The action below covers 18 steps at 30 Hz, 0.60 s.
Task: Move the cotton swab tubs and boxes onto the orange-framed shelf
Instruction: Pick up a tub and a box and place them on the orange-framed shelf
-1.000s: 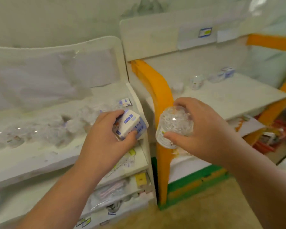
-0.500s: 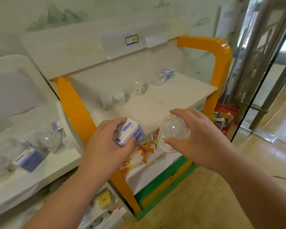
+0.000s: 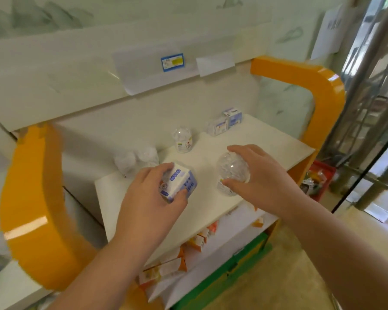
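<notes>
My left hand (image 3: pixel 148 202) grips a white and blue cotton swab box (image 3: pixel 181 181) just above the white board of the orange-framed shelf (image 3: pixel 323 90). My right hand (image 3: pixel 262 177) holds a clear domed cotton swab tub (image 3: pixel 231 173) over the same board, to the right of the box. Further back on the shelf stand another clear tub (image 3: pixel 183 139), two small boxes (image 3: pixel 226 121) at the back right, and a pair of pale tubs (image 3: pixel 134 158) at the back left.
The orange frame's left post (image 3: pixel 31 198) curves close beside my left arm. Orange and white packets (image 3: pixel 166 267) lie on the lower shelf. A red basket (image 3: pixel 320 180) sits on the floor at right, next to metal door posts (image 3: pixel 367 70). Bare board lies between the hands and the back items.
The view has swung right from the white shelf to the orange-framed one. Both hands have carried the box and the tub forward over its white board.
</notes>
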Each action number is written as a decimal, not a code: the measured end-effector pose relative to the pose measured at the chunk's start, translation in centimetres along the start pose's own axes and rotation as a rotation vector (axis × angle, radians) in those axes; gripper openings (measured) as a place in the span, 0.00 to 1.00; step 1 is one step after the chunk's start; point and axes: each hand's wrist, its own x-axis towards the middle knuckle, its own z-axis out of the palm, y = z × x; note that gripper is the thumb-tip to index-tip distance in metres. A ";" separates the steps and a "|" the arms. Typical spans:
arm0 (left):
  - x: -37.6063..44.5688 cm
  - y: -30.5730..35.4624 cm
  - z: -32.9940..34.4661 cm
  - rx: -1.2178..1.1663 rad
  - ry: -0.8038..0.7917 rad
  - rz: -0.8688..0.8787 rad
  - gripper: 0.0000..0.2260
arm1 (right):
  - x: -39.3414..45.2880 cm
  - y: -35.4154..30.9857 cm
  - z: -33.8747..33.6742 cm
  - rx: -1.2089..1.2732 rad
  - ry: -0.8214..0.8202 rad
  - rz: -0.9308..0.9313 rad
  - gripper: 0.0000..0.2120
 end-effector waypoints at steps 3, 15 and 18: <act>1.4 0.2 1.0 0.027 0.008 -0.025 0.24 | 2.7 1.6 0.8 0.000 -0.024 0.010 0.35; 6.7 2.0 5.3 0.144 0.091 -0.182 0.24 | 17.2 6.7 5.7 -0.077 -0.057 -0.182 0.34; 7.7 2.8 6.3 0.177 0.118 -0.237 0.23 | 20.2 6.9 7.0 -0.082 -0.086 -0.246 0.34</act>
